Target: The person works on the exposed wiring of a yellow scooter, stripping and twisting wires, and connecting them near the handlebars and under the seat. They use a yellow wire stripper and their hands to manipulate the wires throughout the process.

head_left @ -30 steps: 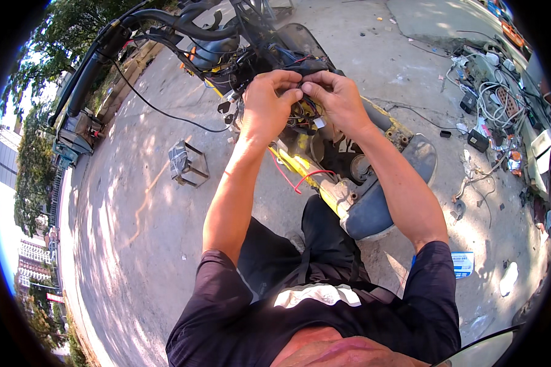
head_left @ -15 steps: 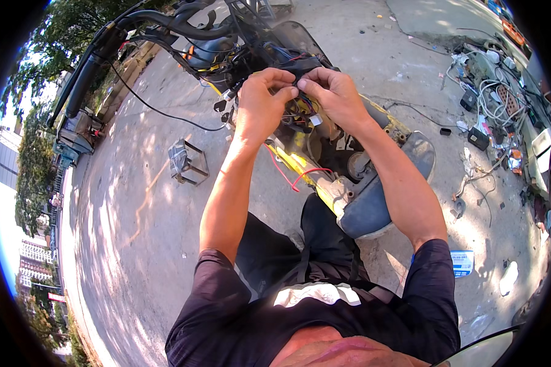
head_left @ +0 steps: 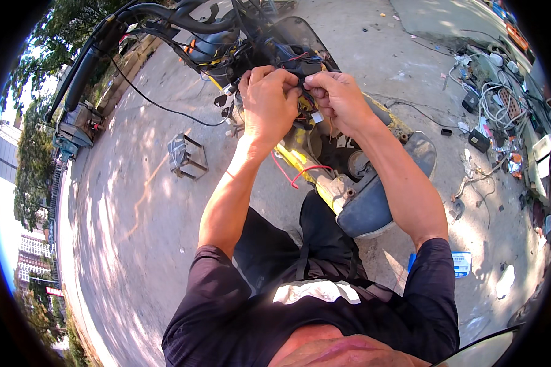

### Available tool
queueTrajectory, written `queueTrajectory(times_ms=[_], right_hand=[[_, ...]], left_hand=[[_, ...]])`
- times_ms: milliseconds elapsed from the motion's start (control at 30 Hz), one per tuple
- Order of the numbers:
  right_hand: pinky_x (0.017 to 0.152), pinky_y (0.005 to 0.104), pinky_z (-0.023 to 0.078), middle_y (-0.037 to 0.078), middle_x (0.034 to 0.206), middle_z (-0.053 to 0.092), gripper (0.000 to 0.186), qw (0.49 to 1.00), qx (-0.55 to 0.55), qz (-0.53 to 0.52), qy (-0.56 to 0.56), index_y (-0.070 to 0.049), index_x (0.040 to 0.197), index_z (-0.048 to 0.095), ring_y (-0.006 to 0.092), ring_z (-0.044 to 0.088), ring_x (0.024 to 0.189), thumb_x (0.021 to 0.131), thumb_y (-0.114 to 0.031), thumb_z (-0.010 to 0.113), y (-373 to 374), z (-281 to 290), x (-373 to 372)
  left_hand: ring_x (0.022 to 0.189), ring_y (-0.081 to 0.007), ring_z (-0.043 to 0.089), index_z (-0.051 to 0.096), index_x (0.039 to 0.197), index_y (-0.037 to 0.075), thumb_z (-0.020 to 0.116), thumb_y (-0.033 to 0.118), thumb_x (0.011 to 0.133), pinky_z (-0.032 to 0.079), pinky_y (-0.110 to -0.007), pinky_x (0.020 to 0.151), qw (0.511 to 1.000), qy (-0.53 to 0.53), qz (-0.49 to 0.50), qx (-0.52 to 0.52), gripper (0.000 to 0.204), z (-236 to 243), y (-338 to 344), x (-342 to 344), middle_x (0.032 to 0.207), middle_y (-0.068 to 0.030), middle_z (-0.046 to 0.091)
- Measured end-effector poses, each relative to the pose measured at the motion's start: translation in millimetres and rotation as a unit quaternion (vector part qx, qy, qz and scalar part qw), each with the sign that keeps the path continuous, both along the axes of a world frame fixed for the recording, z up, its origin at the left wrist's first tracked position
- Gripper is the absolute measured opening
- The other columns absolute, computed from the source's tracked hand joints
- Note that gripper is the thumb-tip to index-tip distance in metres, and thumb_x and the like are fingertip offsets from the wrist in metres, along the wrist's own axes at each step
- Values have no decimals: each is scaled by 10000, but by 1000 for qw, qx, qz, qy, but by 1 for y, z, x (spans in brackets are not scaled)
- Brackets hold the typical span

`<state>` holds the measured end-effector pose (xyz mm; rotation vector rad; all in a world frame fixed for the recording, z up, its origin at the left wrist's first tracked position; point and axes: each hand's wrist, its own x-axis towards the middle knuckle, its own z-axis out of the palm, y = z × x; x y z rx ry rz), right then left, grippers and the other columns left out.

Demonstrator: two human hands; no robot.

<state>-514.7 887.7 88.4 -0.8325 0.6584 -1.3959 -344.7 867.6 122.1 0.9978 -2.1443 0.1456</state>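
The left hand [head_left: 268, 101] and right hand [head_left: 341, 101] are close together, thumbs and fingertips narrowed on dark wires [head_left: 302, 92] at the scooter's far middle; the exact pieces pinched are hidden. A white connector [head_left: 317, 116] hangs just below the right hand. Nearer, a red wire [head_left: 294, 184] loops over the yellow frame [head_left: 300, 160]. A small stool [head_left: 177, 151] stands left; tangled cables [head_left: 494, 101] lie far right.

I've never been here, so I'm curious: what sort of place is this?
Probably an outdoor repair spot: a partly stripped vehicle with exposed wiring, a jumble of cables on the ground, and trees beyond.
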Motion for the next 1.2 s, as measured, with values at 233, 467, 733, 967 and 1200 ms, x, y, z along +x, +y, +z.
queueTrajectory(times_ms=[233, 467, 733, 967, 1200], right_hand=[[472, 245, 230, -70, 707, 509, 127, 994, 28, 35, -102, -38, 889, 659, 29, 348, 540, 955, -142, 688, -4, -2, -3], [464, 239, 239, -64, 724, 524, 114, 988, 20, 7, -150, -30, 934, 652, 26, 352, 532, 973, -135, 673, -7, -2, 2], [456, 230, 266, -61, 730, 535, 118, 984, 19, -30, -174, -30, 936, 653, 22, 369, 522, 983, -135, 677, -9, 0, 10], [453, 217, 275, -60, 754, 552, 120, 986, 11, -67, -153, -36, 928, 673, 11, 385, 532, 986, -139, 692, -11, 3, 9], [450, 215, 279, -55, 756, 570, 171, 994, -8, -73, -81, -22, 985, 713, 7, 400, 542, 998, -193, 715, -10, 4, 3]], left_hand=[[1160, -268, 592, 761, 940, 66, 809, 108, 798, 385, -468, 1081, 1000, -12, 9, -23, 155, 0, 2, -2, 892, -32, 771], [1164, -271, 592, 763, 947, 62, 811, 106, 803, 381, -468, 1089, 1000, -14, 5, -8, 158, 3, 4, -1, 927, -33, 772], [1173, -280, 590, 773, 957, 61, 810, 102, 804, 374, -471, 1097, 1000, -13, -1, 0, 162, 2, 4, 2, 943, -49, 770], [1178, -279, 586, 786, 981, 59, 802, 106, 816, 377, -462, 1095, 1000, 1, -11, 19, 173, 4, 5, 2, 937, -61, 765], [1197, -284, 595, 801, 1045, 71, 775, 159, 862, 394, -444, 1097, 998, 18, -16, 52, 204, 9, 8, 5, 949, -67, 774]])
